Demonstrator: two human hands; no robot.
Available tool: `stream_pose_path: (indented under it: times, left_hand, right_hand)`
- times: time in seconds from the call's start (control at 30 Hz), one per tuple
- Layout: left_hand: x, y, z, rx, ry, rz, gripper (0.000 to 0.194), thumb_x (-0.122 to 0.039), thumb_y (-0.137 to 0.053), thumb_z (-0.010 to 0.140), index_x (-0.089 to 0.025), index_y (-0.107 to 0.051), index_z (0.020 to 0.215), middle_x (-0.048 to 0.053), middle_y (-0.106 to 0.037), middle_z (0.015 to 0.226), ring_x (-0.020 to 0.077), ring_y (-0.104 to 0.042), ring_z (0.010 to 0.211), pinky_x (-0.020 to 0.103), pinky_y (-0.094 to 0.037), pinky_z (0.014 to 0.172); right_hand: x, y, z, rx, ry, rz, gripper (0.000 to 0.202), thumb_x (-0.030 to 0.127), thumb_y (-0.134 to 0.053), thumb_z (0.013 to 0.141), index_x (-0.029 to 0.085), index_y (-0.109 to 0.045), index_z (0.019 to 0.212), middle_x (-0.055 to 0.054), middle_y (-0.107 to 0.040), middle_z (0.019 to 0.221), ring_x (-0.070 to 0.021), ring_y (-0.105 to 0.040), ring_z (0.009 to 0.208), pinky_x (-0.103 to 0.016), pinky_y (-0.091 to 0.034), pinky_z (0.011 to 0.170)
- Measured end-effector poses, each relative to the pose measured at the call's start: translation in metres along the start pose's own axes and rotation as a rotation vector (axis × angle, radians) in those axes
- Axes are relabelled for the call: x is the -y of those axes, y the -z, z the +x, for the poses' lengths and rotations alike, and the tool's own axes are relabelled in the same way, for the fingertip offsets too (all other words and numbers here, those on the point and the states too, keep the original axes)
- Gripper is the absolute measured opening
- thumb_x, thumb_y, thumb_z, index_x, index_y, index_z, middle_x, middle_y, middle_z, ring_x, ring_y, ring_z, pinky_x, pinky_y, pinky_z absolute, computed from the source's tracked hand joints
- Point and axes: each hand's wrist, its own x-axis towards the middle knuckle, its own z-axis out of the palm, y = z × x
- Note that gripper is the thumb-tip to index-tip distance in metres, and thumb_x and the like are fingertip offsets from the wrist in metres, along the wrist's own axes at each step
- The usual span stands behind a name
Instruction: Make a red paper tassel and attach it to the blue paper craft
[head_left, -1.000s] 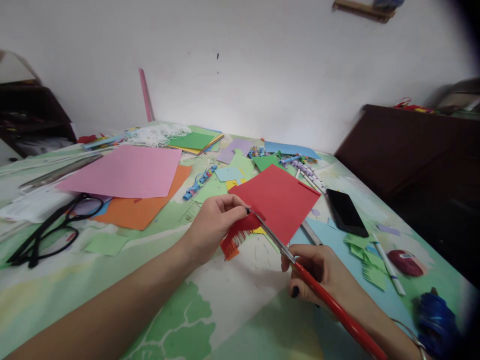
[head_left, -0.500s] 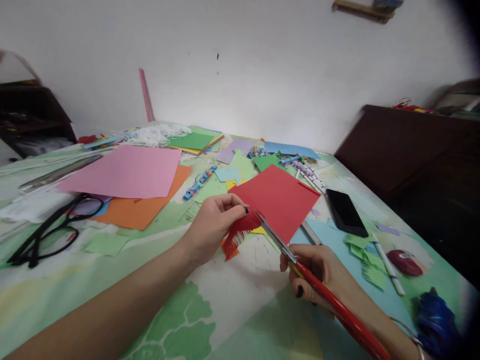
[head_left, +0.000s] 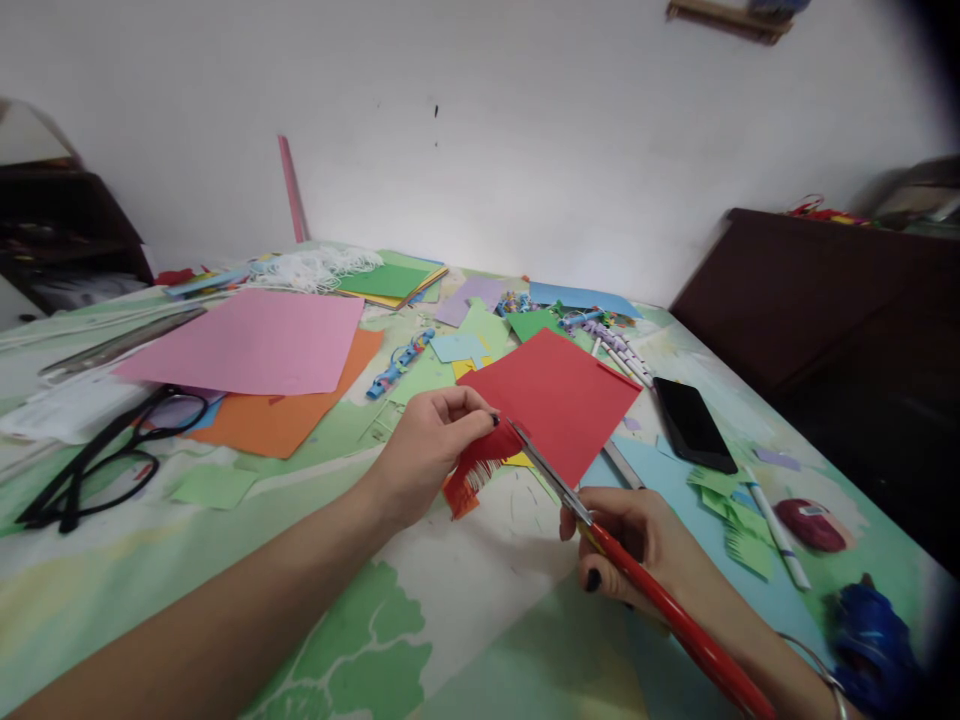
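Note:
Between the thumb and fingers of my left hand (head_left: 431, 445) is a strip of red paper (head_left: 480, 458), its lower edge cut into a fine fringe. My right hand (head_left: 637, 540) is closed around scissors (head_left: 637, 572) with red handles. The metal blades point up and left, their tips at the red strip just right of my left fingertips. Behind the blades lies a larger red sheet (head_left: 555, 395). A small orange piece of paper (head_left: 466, 500) shows below the fringe.
Left of my hands lie a pink sheet (head_left: 255, 340), an orange sheet (head_left: 300, 425) and black-framed glasses (head_left: 112, 455). To the right are a phone (head_left: 694, 425), fringed green paper (head_left: 739, 520), a white stick (head_left: 780, 535) and a dark blue object (head_left: 874, 645). A wall stands behind the table.
Almost nothing differs. My right thumb has shifted slightly left, while the scissor blades and the red strip stay in about the same place.

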Motion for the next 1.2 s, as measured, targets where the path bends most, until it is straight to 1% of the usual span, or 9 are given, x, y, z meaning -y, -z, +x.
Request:
stream_pose_path:
  times: [0.17, 0.33, 0.43, 0.6, 0.7, 0.8, 0.93, 1.07, 1.2]
  left_hand:
    - [0.0013, -0.0003, 0.0013, 0.001, 0.002, 0.012, 0.01, -0.021, -0.062, 0.068, -0.016, -0.055, 0.065, 0.005, -0.066, 0.066, 0.0194, -0.066, 0.068, 0.022, -0.042, 0.048]
    - [0.0017, -0.0002, 0.0015, 0.006, 0.0, 0.012, 0.01, -0.021, -0.063, 0.068, -0.016, -0.055, 0.065, 0.006, -0.068, 0.067, 0.0197, -0.066, 0.068, 0.023, -0.043, 0.05]
    - [0.0024, 0.0003, 0.0019, 0.004, -0.004, 0.004, 0.01, -0.022, -0.064, 0.068, -0.015, -0.056, 0.065, 0.006, -0.067, 0.067, 0.0206, -0.067, 0.071, 0.024, -0.045, 0.054]
    - [0.0028, -0.0001, 0.0022, -0.002, -0.012, -0.002, 0.01, -0.022, -0.064, 0.068, -0.015, -0.058, 0.066, 0.004, -0.066, 0.064, 0.0187, -0.066, 0.068, 0.026, -0.046, 0.058]
    - [0.0014, -0.0007, 0.0011, -0.005, -0.004, -0.003, 0.01, -0.021, -0.065, 0.067, -0.015, -0.057, 0.064, 0.004, -0.065, 0.064, 0.0174, -0.064, 0.065, 0.025, -0.046, 0.055]
    - [0.0004, -0.0012, 0.0004, -0.007, -0.001, -0.007, 0.011, -0.02, -0.065, 0.065, -0.016, -0.056, 0.062, 0.003, -0.064, 0.062, 0.0153, -0.061, 0.06, 0.022, -0.042, 0.048]
    - [0.0003, -0.0017, 0.0004, -0.008, 0.01, -0.016, 0.011, -0.021, -0.065, 0.066, -0.016, -0.055, 0.062, 0.002, -0.061, 0.06, 0.0135, -0.058, 0.057, 0.02, -0.039, 0.044]
    - [-0.0009, -0.0018, -0.0003, -0.003, 0.018, -0.031, 0.012, -0.019, -0.064, 0.066, -0.016, -0.054, 0.061, -0.001, -0.058, 0.057, 0.0083, -0.05, 0.047, 0.019, -0.038, 0.041]
    - [-0.0019, -0.0017, -0.0007, -0.006, 0.013, -0.025, 0.011, -0.018, -0.063, 0.067, -0.016, -0.054, 0.061, -0.002, -0.057, 0.056, 0.0066, -0.047, 0.042, 0.02, -0.038, 0.04]
  right_hand:
    - [-0.0012, 0.0005, -0.0002, -0.02, -0.017, -0.02, 0.039, 0.046, -0.078, 0.066, 0.016, -0.057, 0.077, 0.005, -0.045, 0.056, -0.0085, -0.032, 0.05, -0.022, -0.028, 0.047]
    - [-0.0023, 0.0009, -0.0002, -0.022, -0.026, -0.027, 0.037, 0.043, -0.079, 0.067, 0.016, -0.057, 0.079, 0.005, -0.046, 0.057, -0.0088, -0.034, 0.052, -0.021, -0.029, 0.047]
    - [-0.0013, 0.0001, 0.0002, -0.013, -0.023, -0.004, 0.037, 0.043, -0.078, 0.067, 0.015, -0.057, 0.078, 0.004, -0.045, 0.059, -0.0089, -0.034, 0.053, -0.021, -0.028, 0.048]
    - [0.0006, -0.0012, 0.0002, -0.004, -0.023, -0.002, 0.039, 0.049, -0.076, 0.069, 0.016, -0.056, 0.075, 0.004, -0.044, 0.06, -0.0095, -0.034, 0.054, -0.022, -0.027, 0.047]
    - [0.0009, -0.0013, 0.0001, -0.021, -0.03, -0.014, 0.041, 0.051, -0.077, 0.067, 0.016, -0.056, 0.074, 0.005, -0.042, 0.059, -0.0097, -0.033, 0.054, -0.022, -0.026, 0.048]
    - [0.0016, -0.0015, 0.0001, -0.029, -0.038, -0.011, 0.042, 0.051, -0.077, 0.066, 0.015, -0.057, 0.072, 0.004, -0.041, 0.059, -0.0099, -0.033, 0.054, -0.022, -0.027, 0.048]
    - [0.003, -0.0018, 0.0005, -0.052, -0.038, -0.025, 0.041, 0.049, -0.078, 0.065, 0.016, -0.056, 0.071, 0.005, -0.04, 0.057, -0.0093, -0.032, 0.053, -0.022, -0.026, 0.047]
    - [0.0037, -0.0021, 0.0013, -0.051, -0.039, -0.012, 0.037, 0.044, -0.079, 0.066, 0.016, -0.056, 0.071, 0.005, -0.04, 0.057, -0.0086, -0.03, 0.053, -0.022, -0.025, 0.047]
    - [0.0042, -0.0028, 0.001, -0.06, -0.046, -0.008, 0.035, 0.04, -0.08, 0.065, 0.016, -0.056, 0.07, 0.005, -0.041, 0.056, -0.0087, -0.032, 0.052, -0.022, -0.026, 0.047]
